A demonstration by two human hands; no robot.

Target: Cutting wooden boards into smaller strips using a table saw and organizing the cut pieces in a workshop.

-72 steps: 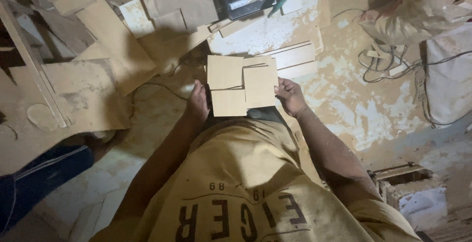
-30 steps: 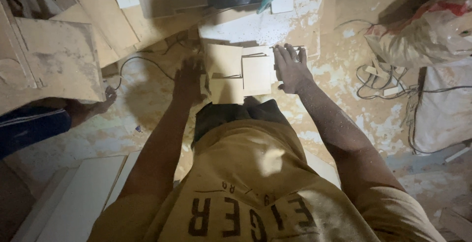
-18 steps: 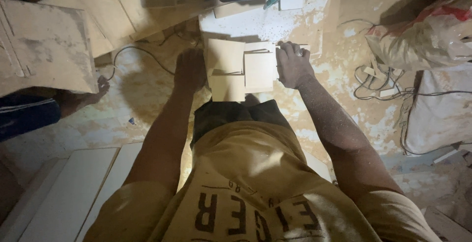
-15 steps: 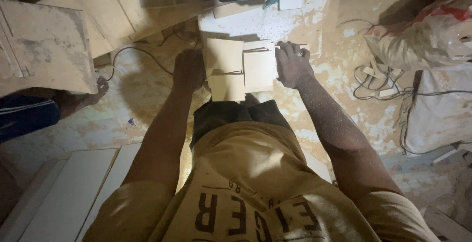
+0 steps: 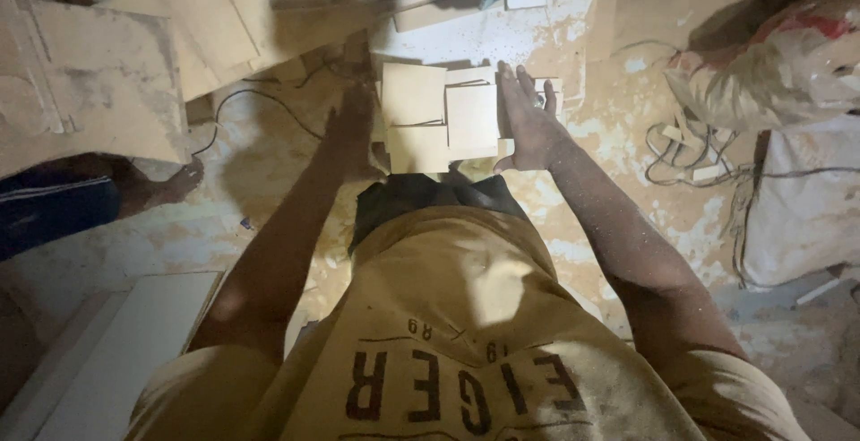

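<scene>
The left hand sits flat and open against the left side of a small stack of thin wooden boards, fingers straight and together, not gripping anything, more like a wall pushing in from the side. It's in shadow, so I can't make out the fingertips clearly. The boards are pale square-ish pieces held out in front of the person's waist, above the dusty floor, and they overlap unevenly, with one piece sticking lower at the front and another offset to the right. On the other side, the right hand mirrors it, palm in, fingers spread a bit and pressed on the stack's right edge, thumb down near the bottom corner. If I were squaring up a pile like this I'd say keep both palms flat and parallel, push in evenly, and support the bottom so the loose lower piece doesn't slide out. Further left there's a big sheet of board leaning, and a black cable trails across the floor. Off to the right is a lumpy sack with a tangle of cord beside it.
</scene>
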